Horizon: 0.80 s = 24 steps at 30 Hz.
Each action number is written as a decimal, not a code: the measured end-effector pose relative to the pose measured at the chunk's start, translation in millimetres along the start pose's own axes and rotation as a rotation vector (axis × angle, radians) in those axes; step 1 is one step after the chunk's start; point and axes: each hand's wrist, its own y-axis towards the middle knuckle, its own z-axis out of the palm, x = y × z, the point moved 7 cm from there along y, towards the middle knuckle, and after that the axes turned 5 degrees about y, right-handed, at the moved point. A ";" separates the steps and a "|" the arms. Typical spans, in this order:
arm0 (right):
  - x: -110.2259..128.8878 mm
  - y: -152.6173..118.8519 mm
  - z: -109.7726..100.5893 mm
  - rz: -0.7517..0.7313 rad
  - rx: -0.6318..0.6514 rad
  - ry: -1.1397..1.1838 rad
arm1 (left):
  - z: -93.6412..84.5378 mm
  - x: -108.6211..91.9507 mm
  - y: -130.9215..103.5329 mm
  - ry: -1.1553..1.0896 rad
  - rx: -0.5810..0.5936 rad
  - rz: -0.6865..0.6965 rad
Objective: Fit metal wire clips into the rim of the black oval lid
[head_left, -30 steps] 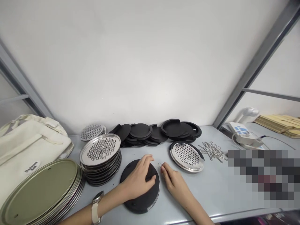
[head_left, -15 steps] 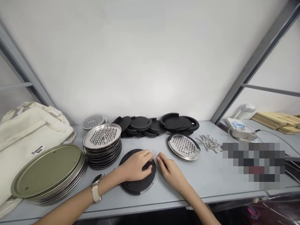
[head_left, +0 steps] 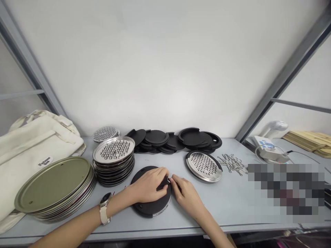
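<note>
A round black disc (head_left: 154,206) with a silvery lower rim lies on the grey table in front of me. My left hand (head_left: 152,184) rests over it, its bent fingers gripping the disc's right side. At that edge, my right hand (head_left: 185,193) pinches a small bent-wire hook (head_left: 168,179) between thumb and forefinger. The hook touches or nearly touches the disc; fingers hide part of the contact. To the right sits a pile of similar wire hooks (head_left: 234,164). Nearer lies a perforated metal grater disc (head_left: 204,166) with a black part along its edge.
On the left stand a stack of grater discs (head_left: 113,151) and a stack of green oval trays (head_left: 55,184), beside a cream cloth bag (head_left: 33,144). Black round holders (head_left: 155,136) are heaped along the wall. A white device (head_left: 269,148) with a cable stands at right.
My right hand has brought the wire hook slightly left, up to the disc's edge. My left fingers have closed in nearer to it. The view has shifted a little.
</note>
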 end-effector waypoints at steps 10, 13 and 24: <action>-0.2 -1.0 0.0 0.005 0.023 0.023 | 3.1 -2.0 0.7 0.054 0.031 0.037; -0.2 -1.3 -0.5 -0.007 0.028 0.017 | 4.3 -1.6 0.6 0.072 0.039 0.043; -3.2 -2.9 5.3 0.076 -0.039 -0.045 | 2.9 0.0 0.5 0.003 -0.008 0.034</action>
